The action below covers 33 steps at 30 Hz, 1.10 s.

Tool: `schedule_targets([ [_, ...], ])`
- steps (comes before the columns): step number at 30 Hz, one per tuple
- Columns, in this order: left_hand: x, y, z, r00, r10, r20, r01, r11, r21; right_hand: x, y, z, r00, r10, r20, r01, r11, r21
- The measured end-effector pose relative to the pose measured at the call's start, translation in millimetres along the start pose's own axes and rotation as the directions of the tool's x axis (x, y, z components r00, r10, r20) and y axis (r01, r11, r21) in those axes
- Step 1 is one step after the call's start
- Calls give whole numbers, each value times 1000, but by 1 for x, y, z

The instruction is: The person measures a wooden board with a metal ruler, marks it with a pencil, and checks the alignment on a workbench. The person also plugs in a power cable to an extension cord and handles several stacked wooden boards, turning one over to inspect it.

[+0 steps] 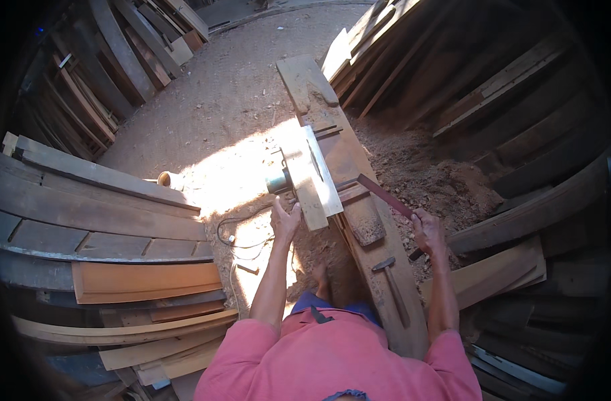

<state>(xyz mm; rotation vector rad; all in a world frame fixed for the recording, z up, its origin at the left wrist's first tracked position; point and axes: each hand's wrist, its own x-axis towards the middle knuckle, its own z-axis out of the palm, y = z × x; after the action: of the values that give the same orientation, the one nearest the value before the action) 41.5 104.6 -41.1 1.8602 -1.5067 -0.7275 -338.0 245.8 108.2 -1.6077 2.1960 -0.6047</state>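
My left hand [285,219] is beside the near end of a pale flat-topped power tool [305,184], thumb and fingers apart; nothing shows in it. A bright metal strip [324,175] runs along that top, and a greenish motor housing [276,182] sticks out at its left. In my right hand [427,232] is a long flat reddish-brown strip [384,195], gripped by its near end. Its far end reaches over a small wooden block [353,194] on the long workbench [359,147]. I cannot tell what kind of tool or piece the strip is.
A hammer [391,284] lies on the bench nearer me. Sawdust and shavings [446,190] are heaped to the right. Stacked boards [118,194] stand at left, with more planks [499,267] at right. A dark cable [228,234] loops across the sunlit floor.
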Motion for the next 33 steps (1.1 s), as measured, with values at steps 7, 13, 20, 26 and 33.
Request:
schedule_targets([
  [7, 87, 54, 24, 974, -134, 184, 141, 990, -26, 68, -18, 42, 987, 62, 151, -53, 997, -61],
  [13, 88, 67, 37, 992, -111, 60, 105, 989, 101, 138, -14, 58, 958, -35, 284, 60, 995, -78],
  [20, 89, 64, 42, 1000, -25, 13, 24, 998, 60, 235, -34, 76, 888, -294, 354, 345, 934, -88],
  [26, 89, 70, 35, 998, 55, 16, -56, 995, 79, 274, -46, 92, 830, -403, 385, 451, 891, -41],
  [33, 88, 70, 36, 1000, 21, 11, -21, 1000, 21, 291, -60, 96, 796, -403, 452, 468, 883, -37],
])
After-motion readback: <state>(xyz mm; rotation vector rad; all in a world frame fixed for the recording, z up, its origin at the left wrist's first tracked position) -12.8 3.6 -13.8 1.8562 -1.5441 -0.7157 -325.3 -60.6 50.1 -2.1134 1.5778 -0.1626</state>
